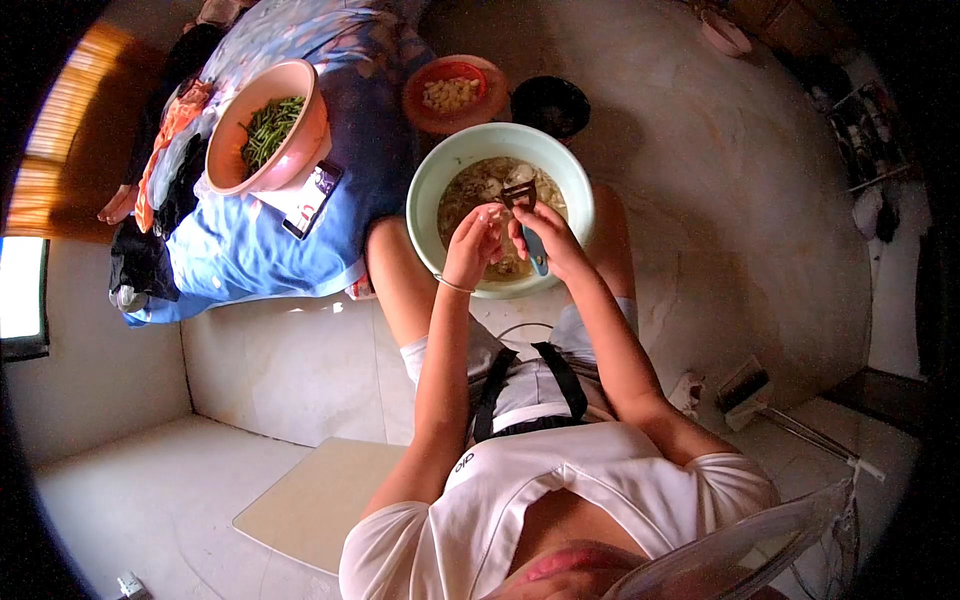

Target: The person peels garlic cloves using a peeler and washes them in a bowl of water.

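Note:
A pale green basin (pixel 573 190) stands between the knees, with cloudy water and pale and brown scraps (pixel 468 190) in it. Over the basin, my right hand (pixel 548 238) is closed around a peeler (pixel 537 250) with a blue handle, its dark head pointing up and away. Close beside it on the left, my left hand (pixel 474 245) has its fingers curled together near the peeler's head. Whatever the left fingers hold is too small or hidden to name.
Green beans (pixel 270 132) fill a pink bowl (pixel 222 150) on a blue cloth (pixel 230 255), beside a phone (pixel 312 200). Beyond the basin are a reddish bowl (pixel 492 80) of pale pieces (pixel 450 94) and a black container (pixel 550 108). A brush (pixel 742 385) lies right.

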`<state>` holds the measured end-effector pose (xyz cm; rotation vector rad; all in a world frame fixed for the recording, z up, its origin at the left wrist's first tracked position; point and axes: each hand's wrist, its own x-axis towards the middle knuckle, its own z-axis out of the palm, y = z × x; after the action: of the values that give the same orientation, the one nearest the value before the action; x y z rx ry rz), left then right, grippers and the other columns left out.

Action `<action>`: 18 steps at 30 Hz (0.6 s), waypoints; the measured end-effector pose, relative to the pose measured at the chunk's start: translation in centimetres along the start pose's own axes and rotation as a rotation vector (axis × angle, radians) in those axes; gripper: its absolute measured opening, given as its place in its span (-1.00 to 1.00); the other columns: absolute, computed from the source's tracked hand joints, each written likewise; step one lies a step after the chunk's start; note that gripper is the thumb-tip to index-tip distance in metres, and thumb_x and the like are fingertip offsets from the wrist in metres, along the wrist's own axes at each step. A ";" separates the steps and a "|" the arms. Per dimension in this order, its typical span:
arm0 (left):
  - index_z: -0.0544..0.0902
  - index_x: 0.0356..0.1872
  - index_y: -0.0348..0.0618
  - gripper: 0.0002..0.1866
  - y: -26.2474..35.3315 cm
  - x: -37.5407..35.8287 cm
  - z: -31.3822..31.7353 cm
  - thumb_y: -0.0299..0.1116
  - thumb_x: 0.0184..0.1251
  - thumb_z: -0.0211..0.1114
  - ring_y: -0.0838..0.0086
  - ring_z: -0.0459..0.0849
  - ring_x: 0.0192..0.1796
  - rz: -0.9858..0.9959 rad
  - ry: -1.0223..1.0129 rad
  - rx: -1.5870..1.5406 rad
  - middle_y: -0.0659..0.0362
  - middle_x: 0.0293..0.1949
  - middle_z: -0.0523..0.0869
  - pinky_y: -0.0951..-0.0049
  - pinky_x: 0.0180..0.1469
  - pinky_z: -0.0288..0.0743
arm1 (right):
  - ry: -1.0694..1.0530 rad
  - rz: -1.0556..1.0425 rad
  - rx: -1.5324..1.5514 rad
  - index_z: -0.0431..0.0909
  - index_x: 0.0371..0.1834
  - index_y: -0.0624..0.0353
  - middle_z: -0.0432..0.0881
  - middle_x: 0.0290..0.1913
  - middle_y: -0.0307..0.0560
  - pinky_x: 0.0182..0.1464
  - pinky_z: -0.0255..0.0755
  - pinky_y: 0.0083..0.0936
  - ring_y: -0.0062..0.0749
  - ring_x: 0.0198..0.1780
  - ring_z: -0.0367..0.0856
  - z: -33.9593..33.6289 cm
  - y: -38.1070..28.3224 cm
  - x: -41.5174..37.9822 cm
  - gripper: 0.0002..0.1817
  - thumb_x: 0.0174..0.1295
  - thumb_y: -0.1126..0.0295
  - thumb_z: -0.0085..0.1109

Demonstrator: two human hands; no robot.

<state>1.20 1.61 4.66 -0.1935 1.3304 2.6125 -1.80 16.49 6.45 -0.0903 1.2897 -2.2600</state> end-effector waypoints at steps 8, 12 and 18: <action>0.46 -0.17 -0.16 -0.78 0.4 0.2 1.1 -0.24 0.38 -0.05 0.70 0.28 -0.66 0.226 0.092 0.245 0.35 -0.65 0.33 0.70 -0.64 0.17 | -0.246 0.150 -0.185 0.40 -0.60 0.19 0.48 -0.67 -0.14 -0.67 0.29 -0.66 -0.58 -0.73 0.39 0.4 -0.9 -0.9 -0.61 0.26 0.13 -0.10; 0.39 -0.29 -0.12 -0.85 0.6 0.1 1.0 -0.28 0.38 -0.05 0.73 0.23 -0.68 0.232 0.108 0.188 0.37 -0.67 0.30 0.70 -0.66 0.13 | -0.229 0.173 -0.194 0.41 -0.60 0.22 0.51 -0.66 -0.10 -0.69 0.27 -0.70 -0.60 -0.73 0.39 1.3 -2.0 -1.4 -0.57 0.25 0.10 -0.09; 0.37 -0.34 -0.10 -0.85 0.6 0.0 0.8 -0.28 0.37 -0.03 0.76 0.19 -0.71 0.247 0.083 0.145 0.37 -0.65 0.32 0.73 -0.70 0.05 | -0.292 0.204 -0.133 0.40 -0.47 0.21 0.49 -0.67 -0.12 -0.72 0.20 -0.74 -0.64 -0.76 0.34 1.1 -1.3 -1.3 -0.63 0.26 0.10 -0.10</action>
<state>1.01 1.97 5.60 -0.1227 1.6620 2.7155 -0.84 16.74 8.39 -0.3110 1.2296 -1.9074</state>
